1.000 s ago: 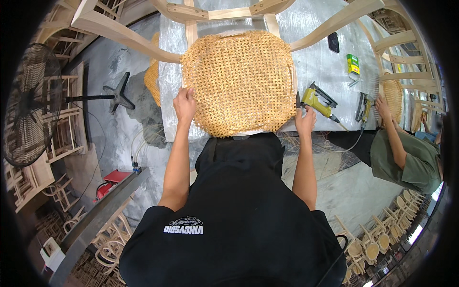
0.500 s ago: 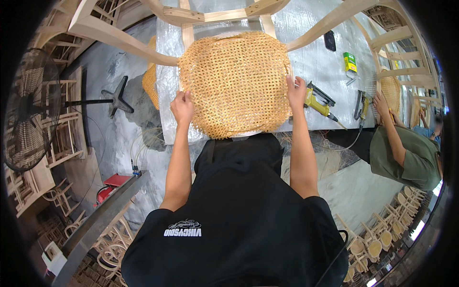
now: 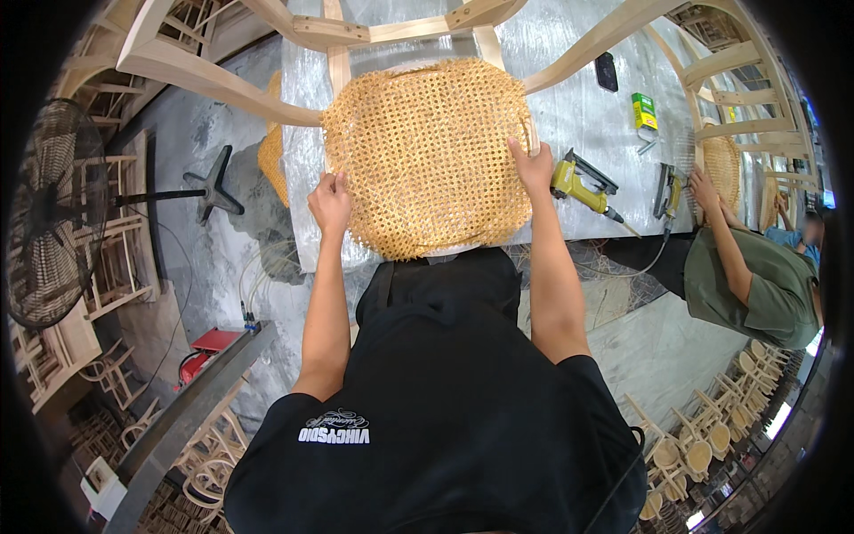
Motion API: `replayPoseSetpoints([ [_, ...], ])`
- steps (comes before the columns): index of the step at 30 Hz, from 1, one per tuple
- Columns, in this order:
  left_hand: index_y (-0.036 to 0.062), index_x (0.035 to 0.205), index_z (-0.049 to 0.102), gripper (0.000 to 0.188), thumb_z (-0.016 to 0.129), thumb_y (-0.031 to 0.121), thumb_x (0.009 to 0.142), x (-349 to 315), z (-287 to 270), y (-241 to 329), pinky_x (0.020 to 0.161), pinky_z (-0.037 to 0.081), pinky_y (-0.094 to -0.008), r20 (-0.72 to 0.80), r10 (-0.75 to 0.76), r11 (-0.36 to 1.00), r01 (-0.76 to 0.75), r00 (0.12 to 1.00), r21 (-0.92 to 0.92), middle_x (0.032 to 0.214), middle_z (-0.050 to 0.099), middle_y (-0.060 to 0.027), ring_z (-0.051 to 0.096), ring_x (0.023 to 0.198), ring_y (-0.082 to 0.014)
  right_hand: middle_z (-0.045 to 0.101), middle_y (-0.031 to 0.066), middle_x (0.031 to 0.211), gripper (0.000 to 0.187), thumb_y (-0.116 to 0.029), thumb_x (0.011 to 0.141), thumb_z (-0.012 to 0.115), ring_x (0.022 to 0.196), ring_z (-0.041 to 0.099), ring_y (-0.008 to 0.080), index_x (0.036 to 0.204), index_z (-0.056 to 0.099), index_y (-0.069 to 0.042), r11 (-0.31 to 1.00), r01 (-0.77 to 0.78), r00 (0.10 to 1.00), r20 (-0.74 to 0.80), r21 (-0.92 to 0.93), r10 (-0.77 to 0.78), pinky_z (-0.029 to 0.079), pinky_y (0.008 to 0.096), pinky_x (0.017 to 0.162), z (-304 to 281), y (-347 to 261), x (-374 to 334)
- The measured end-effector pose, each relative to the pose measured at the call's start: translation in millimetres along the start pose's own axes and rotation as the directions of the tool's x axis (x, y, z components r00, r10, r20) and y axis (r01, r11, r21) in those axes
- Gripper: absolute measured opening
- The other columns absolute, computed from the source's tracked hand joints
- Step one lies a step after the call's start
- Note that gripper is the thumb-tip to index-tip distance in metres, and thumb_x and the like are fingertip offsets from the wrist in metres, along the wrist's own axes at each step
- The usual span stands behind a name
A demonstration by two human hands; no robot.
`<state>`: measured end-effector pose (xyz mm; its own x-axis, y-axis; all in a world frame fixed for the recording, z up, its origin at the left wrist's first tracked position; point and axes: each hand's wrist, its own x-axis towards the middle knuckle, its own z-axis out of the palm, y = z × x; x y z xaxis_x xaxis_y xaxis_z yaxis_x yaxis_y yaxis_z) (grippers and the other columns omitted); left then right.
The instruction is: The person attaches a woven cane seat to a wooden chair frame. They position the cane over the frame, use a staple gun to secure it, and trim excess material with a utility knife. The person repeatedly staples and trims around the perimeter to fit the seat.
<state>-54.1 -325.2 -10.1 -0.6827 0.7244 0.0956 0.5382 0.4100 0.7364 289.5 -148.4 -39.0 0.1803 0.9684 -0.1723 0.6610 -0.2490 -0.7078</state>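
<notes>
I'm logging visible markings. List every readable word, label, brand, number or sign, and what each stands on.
Black shirt: white block lettering, readable though upside down, beside small script; wording not copied here.
Green-and-yellow box: printing too small to read.
Nearer nail gun: any marking too small to read.
Woven seat: no lettering visible.

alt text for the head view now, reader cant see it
A person's left hand and right hand touch opposite edges of a woven cane sheet on a wooden chair. A yellow-green power tool lies to the right on the table.
</notes>
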Motion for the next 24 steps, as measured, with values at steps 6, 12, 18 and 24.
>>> replayPoseSetpoints([
  [6, 0.0051, 0.091, 0.074, 0.027, 0.068, 0.031, 0.095, 3, -3, -12, 0.067, 0.049, -0.0458, 0.023, -0.034, 0.989, 0.031, 0.999, 0.147, 0.069, 0.065, -0.0161, 0.064, 0.067, -0.0394, 0.071, 0.0227, 0.109, 0.074, -0.058, 0.079, 0.080, 0.103, 0.069, 0.0365, 0.118, 0.061, 0.003, 0.999, -0.030, 0.996, 0.085, -0.027, 0.033, 0.053, 0.0448, 0.090, 1, -6, 1],
  [12, 0.0019, 0.083, 0.071, 0.027, 0.068, 0.026, 0.094, -3, 2, -10, 0.066, 0.049, -0.0492, -0.003, -0.018, 0.996, 0.018, 1.000, 0.083, 0.069, 0.064, -0.0226, 0.064, 0.066, -0.0435, 0.067, 0.0212, 0.104, 0.048, -0.035, 0.095, 0.068, 0.094, 0.064, 0.0362, 0.118, 0.059, 0.006, 0.962, 0.205, 0.958, -0.238, 0.181, -0.159, 0.050, 0.0440, 0.087, -29, 38, -28],
  [18, -0.0005, 0.083, 0.070, 0.026, 0.068, 0.023, 0.094, 2, 1, -12, 0.075, 0.051, -0.0472, -0.029, 0.030, 0.998, -0.028, 0.999, 0.060, 0.070, 0.064, -0.0232, 0.062, 0.064, -0.0438, 0.063, 0.0226, 0.103, 0.042, -0.022, 0.091, 0.070, 0.096, 0.061, 0.0406, 0.119, 0.055, 0.006, 0.967, 0.123, 0.986, -0.083, -0.221, -0.145, 0.047, 0.0476, 0.085, -46, 68, -72],
  [24, -0.0027, 0.079, 0.067, 0.024, 0.068, 0.017, 0.094, 3, -1, -16, 0.064, 0.051, -0.0498, 0.025, 0.129, 0.988, -0.131, 0.991, 0.085, 0.070, 0.065, -0.0230, 0.065, 0.065, -0.0429, 0.067, 0.0272, 0.110, 0.055, -0.016, 0.090, 0.069, 0.101, 0.065, 0.0465, 0.135, 0.041, -0.003, 0.887, 0.038, 0.997, 0.082, -0.460, 0.000, 0.049, 0.0539, 0.082, -55, 59, -64],
])
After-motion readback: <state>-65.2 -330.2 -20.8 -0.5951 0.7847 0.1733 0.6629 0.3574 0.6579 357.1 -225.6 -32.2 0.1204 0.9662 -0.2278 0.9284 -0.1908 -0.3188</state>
